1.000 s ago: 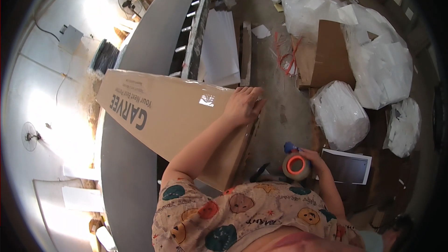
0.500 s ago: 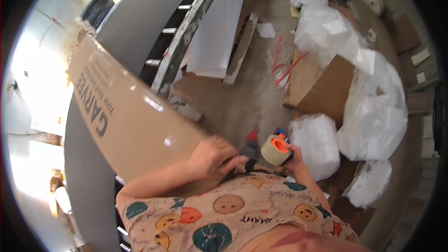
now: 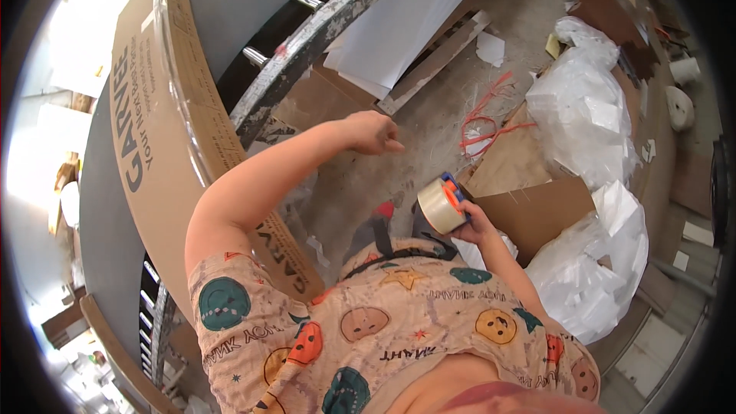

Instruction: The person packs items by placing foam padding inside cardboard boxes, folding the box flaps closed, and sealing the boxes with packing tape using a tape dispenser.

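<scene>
Left hand now off the carton, the carton seemingly turned.

Scene was lit brightly but unevenly. Strong light was thrown in from the left; the wall there was blown out to white, detail lost. Glare was caught along the taped edge of the carton, glints were left on the metal rollers, and pale highlights were scattered over the plastic bags. The floor was left duller, and the far right was rendered dim. Straight edges were bent by the fisheye, the metal rail included. Corners were cut to black. Lower-left clutter was smeared; the tape roll was kept fairly sharp.
</scene>
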A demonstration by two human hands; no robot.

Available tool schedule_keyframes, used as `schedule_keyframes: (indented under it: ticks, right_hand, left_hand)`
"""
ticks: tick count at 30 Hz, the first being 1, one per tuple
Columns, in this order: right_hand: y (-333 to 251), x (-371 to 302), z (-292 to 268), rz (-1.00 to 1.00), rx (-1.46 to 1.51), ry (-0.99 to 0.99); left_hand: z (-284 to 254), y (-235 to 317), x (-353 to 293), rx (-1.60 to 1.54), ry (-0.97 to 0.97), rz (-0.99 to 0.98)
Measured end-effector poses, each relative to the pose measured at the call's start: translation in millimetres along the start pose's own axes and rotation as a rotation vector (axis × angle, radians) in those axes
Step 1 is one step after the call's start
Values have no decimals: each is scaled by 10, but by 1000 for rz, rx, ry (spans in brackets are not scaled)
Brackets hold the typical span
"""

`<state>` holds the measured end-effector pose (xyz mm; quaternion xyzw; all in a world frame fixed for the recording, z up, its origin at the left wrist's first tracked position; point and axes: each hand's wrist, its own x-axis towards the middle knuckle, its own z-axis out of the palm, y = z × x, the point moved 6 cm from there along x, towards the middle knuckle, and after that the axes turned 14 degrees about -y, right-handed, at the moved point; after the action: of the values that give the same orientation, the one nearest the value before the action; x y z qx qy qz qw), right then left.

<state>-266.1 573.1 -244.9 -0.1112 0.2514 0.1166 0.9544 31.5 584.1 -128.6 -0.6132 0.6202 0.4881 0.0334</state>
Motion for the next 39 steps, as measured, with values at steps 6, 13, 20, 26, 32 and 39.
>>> schedule_keyframes:
  ticks: [6,13,20,26,32,39]
  right_hand:
    - [-874,204,-428,52,-85,31]
    - [-1712,-28,-1137,-119,166,-152]
    - [-1734,250,-1488,-321,213,115]
    - [-1375,800,-1527,-211,601,371]
    - [-1325,1174,-1754,-166,776,605]
    - [-1993,1212,-1750,-198,672,483]
  left_hand:
    - [390,-1271,793,-200,-22,-448]
    - [327,-2030,1725,-343,128,-591]
    - [-581,-3800,2796,-218,531,-750]
    - [-1202,-5149,3601,65,444,-1088]
    - [-1206,-5617,3991,32,278,-1295]
    - [-1350,-4820,3944,-345,786,-937]
